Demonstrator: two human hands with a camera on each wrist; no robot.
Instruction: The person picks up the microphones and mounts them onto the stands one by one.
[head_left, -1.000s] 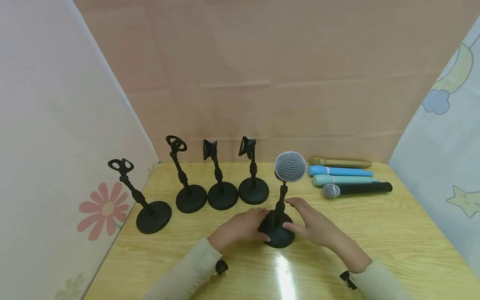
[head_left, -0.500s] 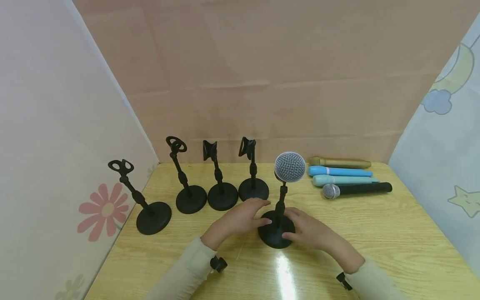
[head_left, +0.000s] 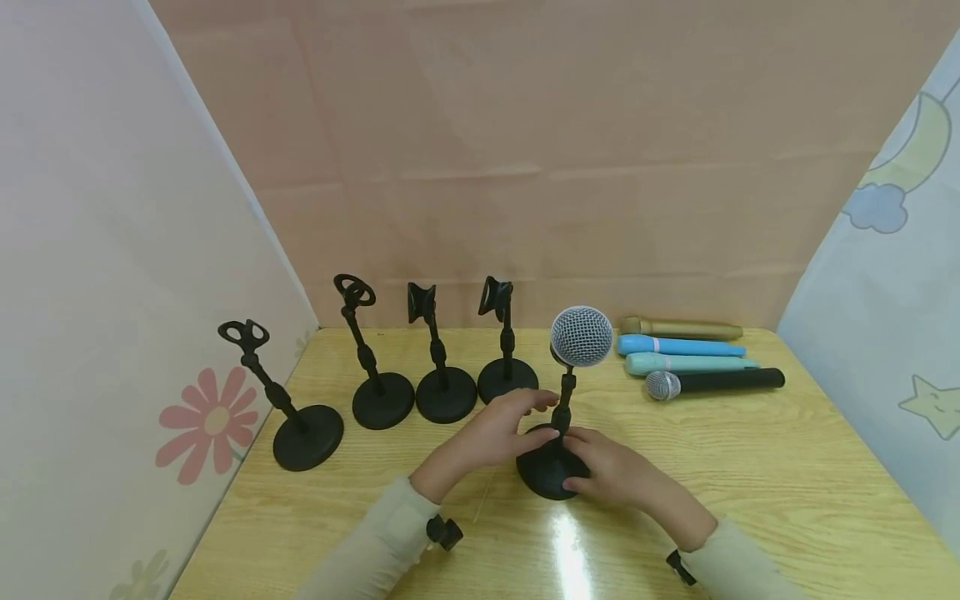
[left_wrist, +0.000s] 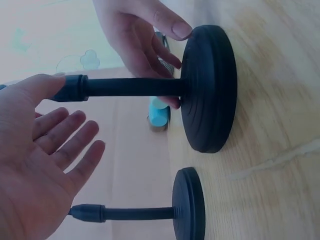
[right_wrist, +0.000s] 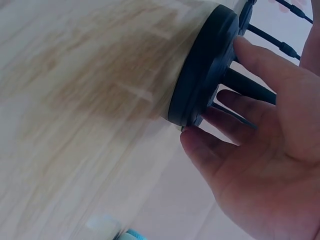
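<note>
A microphone with a round silver mesh head sits on a black tabletop microphone stand, upright near the middle of the table. My right hand grips the right side of the stand's round base, with the thumb and fingers spread over it in the right wrist view. Higher up, my left hand is at the pole: its thumb is by the collar in the left wrist view, and its other fingers stretch loosely behind. Whether that thumb presses the collar I cannot tell.
Several black microphone stands without microphones, one of them the leftmost stand, stand to the left and behind. At the back right lie a gold microphone, a blue one, a mint one and a black one. Walls enclose the table.
My left hand has left the base's left edge and risen to the pole. My right hand has moved lower and closer in, onto the base's right side. The stand stays in place.
</note>
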